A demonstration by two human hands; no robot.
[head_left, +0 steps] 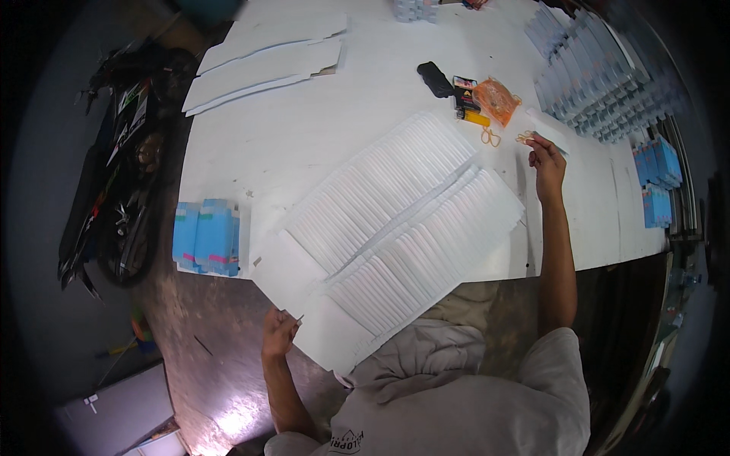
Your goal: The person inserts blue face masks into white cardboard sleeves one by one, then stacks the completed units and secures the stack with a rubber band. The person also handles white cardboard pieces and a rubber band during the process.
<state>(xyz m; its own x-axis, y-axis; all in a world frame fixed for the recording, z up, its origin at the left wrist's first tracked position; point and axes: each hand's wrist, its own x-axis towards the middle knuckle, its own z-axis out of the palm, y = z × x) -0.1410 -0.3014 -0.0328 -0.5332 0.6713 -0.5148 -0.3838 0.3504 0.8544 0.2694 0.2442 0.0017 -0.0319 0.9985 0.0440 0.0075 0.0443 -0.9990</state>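
Observation:
My right hand [547,161] is raised over the right side of the white table, its fingers closed on rubber bands [525,137]. Beyond my lap, at the table's front corner, my left hand [280,334] pinches a short thin stick [299,318], too small to make out further. Between the hands lie two slanting rows of overlapping white folded paper pieces, a far row [384,190] and a near row [426,254]. They rest on a white board [293,285] that juts out past the table edge toward me. More loose rubber bands [490,137] lie close to my right hand.
An orange bag [496,101], a yellow lighter [476,118], a small dark packet [464,91] and a black phone-like object [435,80] lie beyond the rows. Blue bundles [215,237] stand at left; stacked grey-blue bundles [593,72] fill the far right. Cut white sheets [266,72] lie far left. A motorcycle [122,167] stands left.

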